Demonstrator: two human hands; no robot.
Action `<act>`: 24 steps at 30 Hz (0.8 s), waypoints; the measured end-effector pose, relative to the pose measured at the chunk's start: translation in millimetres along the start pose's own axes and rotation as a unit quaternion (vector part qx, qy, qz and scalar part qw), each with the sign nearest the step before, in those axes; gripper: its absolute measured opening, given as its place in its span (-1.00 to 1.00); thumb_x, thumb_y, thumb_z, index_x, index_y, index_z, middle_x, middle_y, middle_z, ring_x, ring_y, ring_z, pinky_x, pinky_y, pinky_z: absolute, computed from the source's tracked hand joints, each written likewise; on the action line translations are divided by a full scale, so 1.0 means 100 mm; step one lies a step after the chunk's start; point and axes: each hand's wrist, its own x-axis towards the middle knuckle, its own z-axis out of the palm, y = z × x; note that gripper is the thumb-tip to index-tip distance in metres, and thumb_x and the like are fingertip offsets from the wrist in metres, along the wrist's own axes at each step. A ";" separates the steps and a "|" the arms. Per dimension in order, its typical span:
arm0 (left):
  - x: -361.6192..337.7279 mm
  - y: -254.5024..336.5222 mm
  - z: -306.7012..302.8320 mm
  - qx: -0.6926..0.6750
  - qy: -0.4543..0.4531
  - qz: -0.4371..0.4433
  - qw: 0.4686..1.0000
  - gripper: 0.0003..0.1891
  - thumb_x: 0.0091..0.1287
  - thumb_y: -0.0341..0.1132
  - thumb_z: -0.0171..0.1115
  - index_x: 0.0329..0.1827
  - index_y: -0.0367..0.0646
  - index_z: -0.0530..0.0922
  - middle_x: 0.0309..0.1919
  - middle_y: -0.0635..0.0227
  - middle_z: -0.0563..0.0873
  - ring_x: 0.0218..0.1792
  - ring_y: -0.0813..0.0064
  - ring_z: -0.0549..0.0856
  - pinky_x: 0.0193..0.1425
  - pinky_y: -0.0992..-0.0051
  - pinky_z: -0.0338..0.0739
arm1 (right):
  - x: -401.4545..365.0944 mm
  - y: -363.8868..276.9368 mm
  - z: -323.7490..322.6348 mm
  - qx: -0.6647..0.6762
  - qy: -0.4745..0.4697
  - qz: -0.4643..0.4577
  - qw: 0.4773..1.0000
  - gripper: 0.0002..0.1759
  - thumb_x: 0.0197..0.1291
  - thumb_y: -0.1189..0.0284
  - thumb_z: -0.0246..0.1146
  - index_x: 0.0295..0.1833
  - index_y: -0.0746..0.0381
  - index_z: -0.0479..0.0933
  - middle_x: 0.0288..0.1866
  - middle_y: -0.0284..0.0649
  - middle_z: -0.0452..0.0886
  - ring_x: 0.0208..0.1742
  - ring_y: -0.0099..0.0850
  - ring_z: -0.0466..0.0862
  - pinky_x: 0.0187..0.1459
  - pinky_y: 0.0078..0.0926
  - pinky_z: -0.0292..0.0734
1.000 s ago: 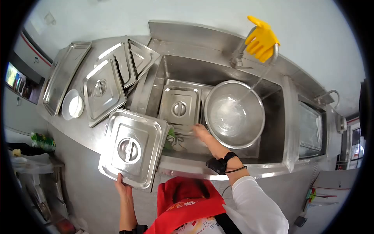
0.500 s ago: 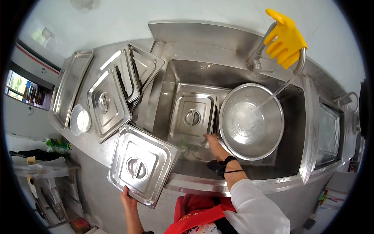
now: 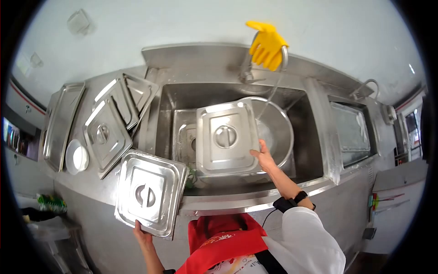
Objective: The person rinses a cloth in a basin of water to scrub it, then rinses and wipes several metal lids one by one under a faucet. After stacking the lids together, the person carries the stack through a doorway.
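Note:
My right hand (image 3: 262,157) grips the near right corner of a square steel lid (image 3: 226,137) and holds it lifted above the sink (image 3: 301,128), partly over a round steel bowl (image 3: 278,125). Water runs from the faucet (image 3: 246,73) into that bowl. A second lid (image 3: 185,141) lies lower in the sink, mostly hidden. My left hand (image 3: 141,235) holds the near edge of a large steel lid (image 3: 148,196) that rests on the counter's front edge, left of the sink.
A yellow rubber glove (image 3: 267,43) hangs on the faucet. Several more lids (image 3: 105,134) and a long tray (image 3: 61,123) lie on the left counter beside a white bowl (image 3: 76,156). Something green (image 3: 190,176) lies in the sink's near left corner. A second basin (image 3: 351,132) is at the right.
My right hand has taken hold of the lid in the sink and raised it up and to the right, over the bowl. My left hand still holds the large lid.

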 end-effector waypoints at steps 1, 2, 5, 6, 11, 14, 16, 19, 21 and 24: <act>0.02 -0.02 -0.01 0.004 0.005 0.002 1.000 -0.54 0.25 -0.32 0.07 0.19 -0.27 0.25 0.07 0.18 0.45 0.08 0.23 0.45 0.15 0.20 0.36 | 0.05 0.18 -0.31 0.007 0.028 -0.029 0.999 -0.37 -0.03 0.65 0.13 0.23 0.22 0.17 0.04 -0.21 0.43 0.06 -0.41 0.41 0.10 -0.49 0.26; -0.06 0.02 0.10 0.001 0.005 -0.007 1.000 -0.56 0.27 -0.32 0.04 0.19 -0.27 0.25 0.07 0.17 0.44 0.08 0.23 0.45 0.15 0.20 0.37 | -0.04 0.06 -0.45 0.027 0.035 -0.032 0.998 -0.37 -0.04 0.66 0.12 0.22 0.22 0.18 0.02 -0.22 0.44 0.05 -0.42 0.42 0.09 -0.49 0.28; -0.01 0.03 0.06 0.005 -0.004 -0.013 1.000 -0.58 0.29 -0.32 0.01 0.19 -0.26 0.25 0.08 0.16 0.44 0.09 0.23 0.45 0.15 0.20 0.37 | -0.25 -0.18 -0.73 0.074 0.056 -0.035 0.995 -0.38 -0.04 0.68 0.11 0.22 0.17 0.20 -0.03 -0.27 0.47 -0.03 -0.46 0.45 0.02 -0.50 0.34; -0.04 0.04 0.12 0.006 -0.004 -0.013 1.000 -0.58 0.30 -0.32 -0.02 0.19 -0.28 0.24 0.08 0.15 0.44 0.08 0.22 0.46 0.14 0.19 0.38 | -0.24 -0.20 -0.81 0.075 0.066 -0.030 0.994 -0.38 -0.03 0.69 0.11 0.22 0.14 0.21 -0.06 -0.30 0.48 -0.07 -0.48 0.46 -0.01 -0.50 0.36; -0.15 0.06 0.27 0.034 -0.011 0.001 0.999 -0.56 0.31 -0.30 -0.03 0.19 -0.34 0.22 0.08 0.12 0.43 0.08 0.20 0.46 0.14 0.20 0.38 | -0.12 -0.27 -1.06 0.049 0.058 -0.022 0.997 -0.43 -0.01 0.70 0.09 0.18 0.14 0.25 -0.09 -0.33 0.48 -0.12 -0.51 0.46 -0.06 -0.54 0.37; -0.12 0.07 0.20 0.046 -0.004 -0.001 0.999 -0.55 0.31 -0.29 -0.02 0.19 -0.36 0.22 0.08 0.11 0.43 0.08 0.20 0.46 0.14 0.21 0.38 | 0.04 -0.29 -1.09 0.032 0.059 -0.043 0.997 -0.47 0.01 0.69 0.09 0.16 0.15 0.27 -0.12 -0.33 0.48 -0.13 -0.51 0.46 -0.07 -0.55 0.36; -0.10 0.06 0.16 0.048 0.000 0.002 0.999 -0.55 0.31 -0.28 -0.01 0.18 -0.36 0.22 0.08 0.11 0.43 0.08 0.20 0.46 0.14 0.21 0.38 | 0.18 -0.24 -1.11 0.051 0.067 -0.048 0.995 -0.45 0.00 0.68 0.07 0.17 0.18 0.24 -0.06 -0.31 0.47 -0.05 -0.49 0.44 0.01 -0.54 0.31; -0.06 0.04 0.13 0.047 -0.004 0.012 0.999 -0.56 0.30 -0.28 0.00 0.17 -0.36 0.24 0.07 0.10 0.44 0.07 0.20 0.47 0.13 0.21 0.39 | 0.31 -0.15 -1.14 0.095 0.079 -0.050 0.991 -0.45 0.04 0.66 0.06 0.19 0.15 0.22 -0.01 -0.31 0.46 0.00 -0.49 0.43 0.04 -0.52 0.30; -0.05 0.03 0.11 0.048 -0.004 0.022 0.999 -0.57 0.30 -0.29 0.00 0.15 -0.36 0.25 0.06 0.10 0.44 0.06 0.20 0.47 0.13 0.21 0.39 | 0.37 -0.07 -1.19 0.112 0.077 -0.068 0.988 -0.45 0.07 0.64 0.08 0.22 0.10 0.21 0.02 -0.32 0.45 -0.01 -0.49 0.44 -0.01 -0.51 0.35; -0.06 0.04 0.10 0.062 0.011 0.019 0.998 -0.58 0.30 -0.29 0.00 0.14 -0.36 0.26 0.06 0.11 0.45 0.05 0.20 0.47 0.13 0.20 0.39 | 0.47 0.04 -1.27 0.101 0.057 -0.055 0.992 -0.43 0.08 0.61 0.10 0.24 0.08 0.20 0.04 -0.34 0.44 0.02 -0.49 0.43 0.02 -0.50 0.33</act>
